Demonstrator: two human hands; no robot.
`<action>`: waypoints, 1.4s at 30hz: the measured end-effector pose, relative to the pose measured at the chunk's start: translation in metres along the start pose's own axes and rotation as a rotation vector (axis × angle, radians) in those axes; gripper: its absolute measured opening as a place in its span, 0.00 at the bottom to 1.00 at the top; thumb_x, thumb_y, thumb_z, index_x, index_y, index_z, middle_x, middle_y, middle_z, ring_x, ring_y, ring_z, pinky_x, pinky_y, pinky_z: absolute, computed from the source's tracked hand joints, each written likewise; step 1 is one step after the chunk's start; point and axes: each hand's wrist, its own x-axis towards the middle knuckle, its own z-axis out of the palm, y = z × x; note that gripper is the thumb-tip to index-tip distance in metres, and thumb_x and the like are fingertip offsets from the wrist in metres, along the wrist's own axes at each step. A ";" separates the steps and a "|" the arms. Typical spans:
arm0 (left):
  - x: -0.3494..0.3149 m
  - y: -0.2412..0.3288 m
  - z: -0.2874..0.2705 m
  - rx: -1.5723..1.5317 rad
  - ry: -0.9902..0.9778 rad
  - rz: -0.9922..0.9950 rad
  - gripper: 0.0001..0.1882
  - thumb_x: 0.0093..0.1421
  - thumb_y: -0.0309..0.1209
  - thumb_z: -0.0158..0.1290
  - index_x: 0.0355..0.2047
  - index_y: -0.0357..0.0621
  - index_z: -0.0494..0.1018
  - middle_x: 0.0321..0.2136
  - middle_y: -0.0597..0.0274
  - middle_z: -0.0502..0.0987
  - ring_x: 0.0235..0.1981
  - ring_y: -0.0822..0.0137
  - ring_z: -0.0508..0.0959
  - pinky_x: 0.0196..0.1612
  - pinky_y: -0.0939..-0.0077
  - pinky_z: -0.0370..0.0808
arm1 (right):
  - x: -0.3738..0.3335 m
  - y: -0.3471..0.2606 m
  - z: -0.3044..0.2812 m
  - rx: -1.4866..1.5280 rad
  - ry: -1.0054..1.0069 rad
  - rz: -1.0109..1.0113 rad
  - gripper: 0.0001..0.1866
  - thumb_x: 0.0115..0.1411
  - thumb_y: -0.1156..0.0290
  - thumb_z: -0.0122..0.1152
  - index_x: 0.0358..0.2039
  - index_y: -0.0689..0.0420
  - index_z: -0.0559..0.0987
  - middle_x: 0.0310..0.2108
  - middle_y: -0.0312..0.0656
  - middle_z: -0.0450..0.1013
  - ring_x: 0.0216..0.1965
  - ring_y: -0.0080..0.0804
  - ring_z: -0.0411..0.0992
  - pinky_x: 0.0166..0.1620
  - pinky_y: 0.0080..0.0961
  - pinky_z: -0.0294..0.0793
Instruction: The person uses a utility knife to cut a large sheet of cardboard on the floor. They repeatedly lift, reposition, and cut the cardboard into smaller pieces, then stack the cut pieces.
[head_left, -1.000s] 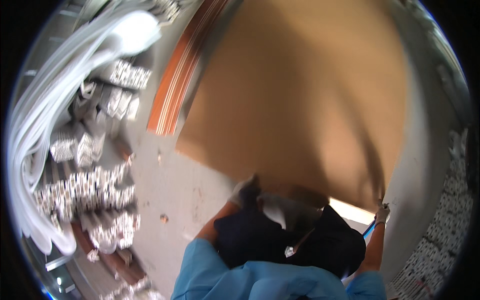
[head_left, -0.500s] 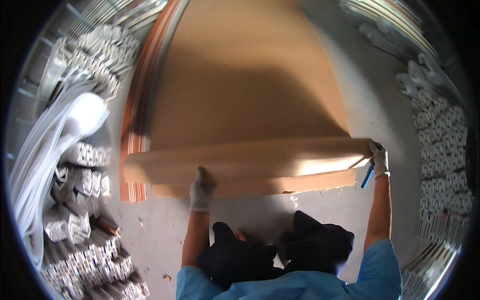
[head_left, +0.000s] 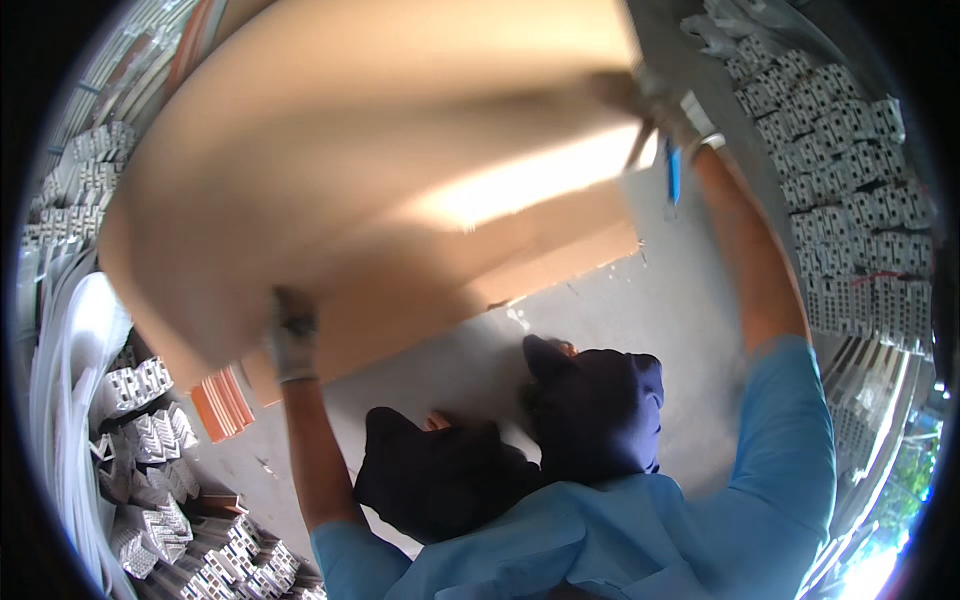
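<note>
Since the earlier frame, the big brown cardboard sheet (head_left: 380, 150) has swung up and curls over the concrete floor (head_left: 660, 330). Both gloved hands are clamped on it: left hand (head_left: 290, 335) on the near edge, right hand (head_left: 655, 100) at the far right corner, also holding a blue tool (head_left: 673, 172). I judge it light but floppy, so wide-apart grips suit. Stacked metal profiles (head_left: 850, 200) on 2 sides narrow the room.

A bare grey concrete floor (head_left: 650, 330) lies between stacks of pale metal profiles (head_left: 850, 190), with bright daylight at lower right.
</note>
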 end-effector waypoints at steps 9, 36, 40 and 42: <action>0.027 -0.133 -0.084 -0.021 0.035 -0.398 0.18 0.61 0.39 0.54 0.50 0.47 0.71 0.48 0.57 0.74 0.48 0.54 0.74 0.46 0.52 0.76 | -0.107 0.077 0.152 0.493 -0.205 0.894 0.16 0.53 0.54 0.68 0.31 0.55 0.80 0.18 0.35 0.72 0.17 0.26 0.68 0.24 0.25 0.71; -0.025 -0.151 -0.076 0.182 0.573 -0.389 0.12 0.56 0.37 0.60 0.39 0.50 0.75 0.29 0.62 0.78 0.24 0.61 0.78 0.25 0.66 0.78 | -0.156 0.180 0.218 0.267 -0.296 0.718 0.18 0.55 0.53 0.64 0.35 0.55 0.80 0.15 0.31 0.68 0.11 0.21 0.62 0.15 0.24 0.62; -0.022 -0.159 -0.090 0.130 0.482 -0.395 0.09 0.56 0.35 0.60 0.37 0.50 0.76 0.29 0.62 0.78 0.24 0.62 0.78 0.23 0.64 0.76 | -0.158 0.166 0.208 0.174 -0.232 0.685 0.17 0.53 0.53 0.64 0.33 0.54 0.81 0.18 0.34 0.72 0.14 0.25 0.67 0.18 0.26 0.67; -0.020 -0.163 -0.096 0.085 0.444 -0.380 0.09 0.56 0.34 0.59 0.37 0.50 0.76 0.30 0.62 0.78 0.25 0.61 0.78 0.24 0.62 0.77 | -0.157 0.153 0.202 0.186 -0.223 0.727 0.16 0.53 0.54 0.65 0.32 0.54 0.81 0.18 0.35 0.73 0.15 0.25 0.69 0.19 0.27 0.70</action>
